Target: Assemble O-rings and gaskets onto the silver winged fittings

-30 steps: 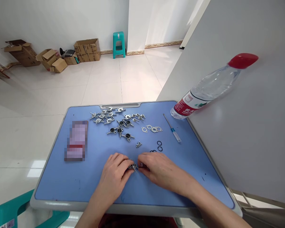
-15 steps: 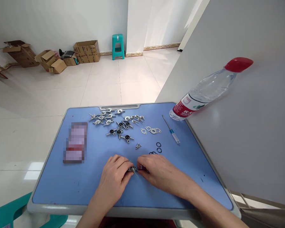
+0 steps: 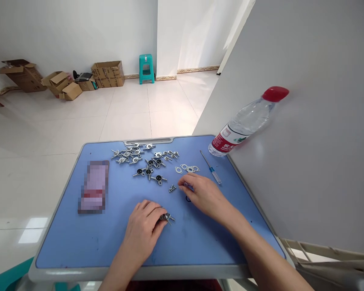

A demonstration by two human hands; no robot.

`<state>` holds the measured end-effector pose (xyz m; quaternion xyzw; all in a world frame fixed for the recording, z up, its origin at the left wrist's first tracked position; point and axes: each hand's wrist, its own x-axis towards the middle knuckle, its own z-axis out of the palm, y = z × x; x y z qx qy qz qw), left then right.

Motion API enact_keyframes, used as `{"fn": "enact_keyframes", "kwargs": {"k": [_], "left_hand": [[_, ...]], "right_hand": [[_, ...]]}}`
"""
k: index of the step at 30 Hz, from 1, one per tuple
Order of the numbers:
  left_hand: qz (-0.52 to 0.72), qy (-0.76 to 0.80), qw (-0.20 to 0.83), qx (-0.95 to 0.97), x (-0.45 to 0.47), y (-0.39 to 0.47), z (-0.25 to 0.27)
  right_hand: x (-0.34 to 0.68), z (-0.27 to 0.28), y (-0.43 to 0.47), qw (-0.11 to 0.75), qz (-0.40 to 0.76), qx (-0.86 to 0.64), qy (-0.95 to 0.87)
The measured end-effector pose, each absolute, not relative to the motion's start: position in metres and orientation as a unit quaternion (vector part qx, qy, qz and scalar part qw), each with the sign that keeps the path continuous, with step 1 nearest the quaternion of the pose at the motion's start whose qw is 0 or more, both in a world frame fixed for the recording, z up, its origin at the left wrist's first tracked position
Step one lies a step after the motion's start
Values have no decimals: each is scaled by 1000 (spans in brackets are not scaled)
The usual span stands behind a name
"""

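My left hand (image 3: 145,224) rests near the front middle of the table, its thumb and fingers closed around a small metal fuel tap (image 3: 166,218) with a thin lever. Further right and higher, my right hand (image 3: 204,194) is closed in a pinch beside a little pile of screws (image 3: 172,188). Something small and bluish shows between its fingers, too hidden to name. A black O-ring (image 3: 188,199) peeks out under that hand. Behind the screws lie several tap bodies with black round seals (image 3: 159,178). Flat oval metal plates (image 3: 190,169) lie just beyond my right hand.
More metal tap parts (image 3: 128,152) and curved levers (image 3: 171,154) are grouped towards the back. A screwdriver (image 3: 211,169) lies at the right, near a large water bottle (image 3: 235,129) by the grey panel. At the left is a blurred purple rectangular item (image 3: 94,186).
My right hand has moved away from the fuel tap, up and to the right, to beside the screws. My left hand keeps its hold. The view has shifted slightly.
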<state>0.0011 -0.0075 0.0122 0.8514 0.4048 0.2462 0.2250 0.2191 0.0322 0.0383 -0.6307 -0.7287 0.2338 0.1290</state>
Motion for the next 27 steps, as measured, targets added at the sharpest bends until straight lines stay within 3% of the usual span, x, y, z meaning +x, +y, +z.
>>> {"fn": "enact_keyframes", "kwargs": {"k": [17,27], "left_hand": [[242,414,234,846,1,-9,12],[239,421,238,842,1,-9,16]], "right_hand": [[209,32,35,97,238,-627,-735],[196,57,12,95,326,-514,-788]]}}
